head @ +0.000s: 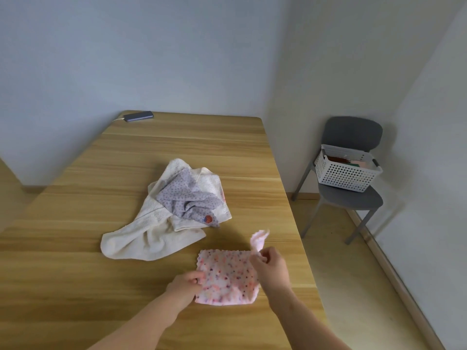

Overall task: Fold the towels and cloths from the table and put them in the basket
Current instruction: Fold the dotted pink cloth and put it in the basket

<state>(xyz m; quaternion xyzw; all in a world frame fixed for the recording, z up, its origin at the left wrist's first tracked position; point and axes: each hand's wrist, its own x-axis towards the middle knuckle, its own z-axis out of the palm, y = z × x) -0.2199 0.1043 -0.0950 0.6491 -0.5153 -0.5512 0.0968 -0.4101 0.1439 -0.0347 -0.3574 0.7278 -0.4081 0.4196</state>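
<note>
A pink speckled cloth (227,276) lies folded flat near the table's front right. My left hand (187,284) pinches its left edge. My right hand (271,267) pinches its far right corner, where a pink loop sticks up. Behind them a crumpled white towel (151,236) lies on the wooden table (177,152), with a grey dotted cloth (189,198) bunched on top of it. A white perforated basket (346,173) holding several folded cloths sits on a grey chair (353,200) to the right of the table.
A dark phone (139,116) with a cable lies at the table's far left corner. Walls close in behind the table and beyond the chair. Wooden floor runs between the table's right edge and the chair.
</note>
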